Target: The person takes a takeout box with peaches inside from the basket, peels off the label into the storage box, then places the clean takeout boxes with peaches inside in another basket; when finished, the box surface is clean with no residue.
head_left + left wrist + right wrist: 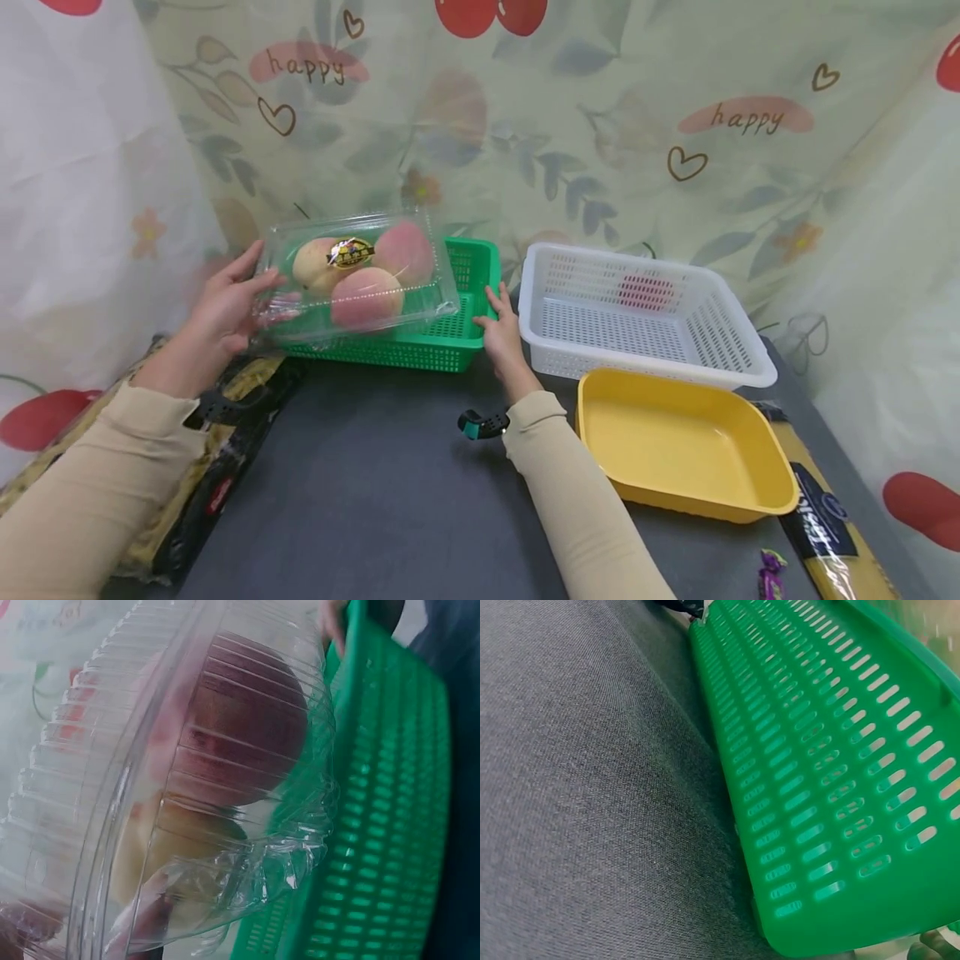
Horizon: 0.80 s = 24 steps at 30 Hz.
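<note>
My left hand (228, 304) grips the left end of a clear plastic clamshell box (352, 279) holding three peaches, tilted over the left half of a green slotted basket (465, 333). In the left wrist view the clear box (187, 787) fills the frame, with the green basket (390, 825) to its right. My right hand (501, 321) holds the basket's right front corner, fingers on its rim. The right wrist view shows only the green basket wall (832, 772) on dark grey cloth; the hand itself is out of that view.
A white slotted basket (742, 354) stands right of the green one. A yellow tray (750, 500) lies in front of it. A pasta packet (825, 517) and a small purple candy (771, 571) lie at the right edge. Dark packets (217, 450) lie at left. A patterned curtain surrounds the table.
</note>
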Available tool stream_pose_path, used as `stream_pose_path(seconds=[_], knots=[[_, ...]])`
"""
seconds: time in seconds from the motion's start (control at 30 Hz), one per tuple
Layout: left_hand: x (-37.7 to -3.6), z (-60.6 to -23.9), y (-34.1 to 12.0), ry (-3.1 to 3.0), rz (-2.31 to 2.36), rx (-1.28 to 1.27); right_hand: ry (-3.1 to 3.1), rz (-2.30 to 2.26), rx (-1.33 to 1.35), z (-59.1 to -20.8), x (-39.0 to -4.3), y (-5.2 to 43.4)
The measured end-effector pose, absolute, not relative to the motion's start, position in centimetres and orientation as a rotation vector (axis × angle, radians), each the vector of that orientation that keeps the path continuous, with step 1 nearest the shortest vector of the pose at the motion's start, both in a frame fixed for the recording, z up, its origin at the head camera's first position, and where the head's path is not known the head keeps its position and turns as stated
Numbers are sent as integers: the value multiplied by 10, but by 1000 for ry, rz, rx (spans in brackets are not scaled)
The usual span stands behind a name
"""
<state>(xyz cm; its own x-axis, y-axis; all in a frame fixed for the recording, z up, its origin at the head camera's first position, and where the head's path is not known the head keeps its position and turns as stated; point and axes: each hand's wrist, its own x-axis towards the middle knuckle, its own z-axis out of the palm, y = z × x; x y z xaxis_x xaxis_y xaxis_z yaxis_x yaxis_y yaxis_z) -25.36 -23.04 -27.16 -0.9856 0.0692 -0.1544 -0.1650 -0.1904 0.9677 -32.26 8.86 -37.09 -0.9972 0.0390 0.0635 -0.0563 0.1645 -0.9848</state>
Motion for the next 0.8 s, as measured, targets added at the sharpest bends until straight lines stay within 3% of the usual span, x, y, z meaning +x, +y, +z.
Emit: stream_pose_path(seconds=[0.27, 0.8], knots=[[-211, -277, -238, 1924, 2250, 19, -2329, 1982, 38, -371, -322, 88], [-161, -300, -239, 1854, 2335, 113, -2367, 1911, 18, -371, -323, 86]])
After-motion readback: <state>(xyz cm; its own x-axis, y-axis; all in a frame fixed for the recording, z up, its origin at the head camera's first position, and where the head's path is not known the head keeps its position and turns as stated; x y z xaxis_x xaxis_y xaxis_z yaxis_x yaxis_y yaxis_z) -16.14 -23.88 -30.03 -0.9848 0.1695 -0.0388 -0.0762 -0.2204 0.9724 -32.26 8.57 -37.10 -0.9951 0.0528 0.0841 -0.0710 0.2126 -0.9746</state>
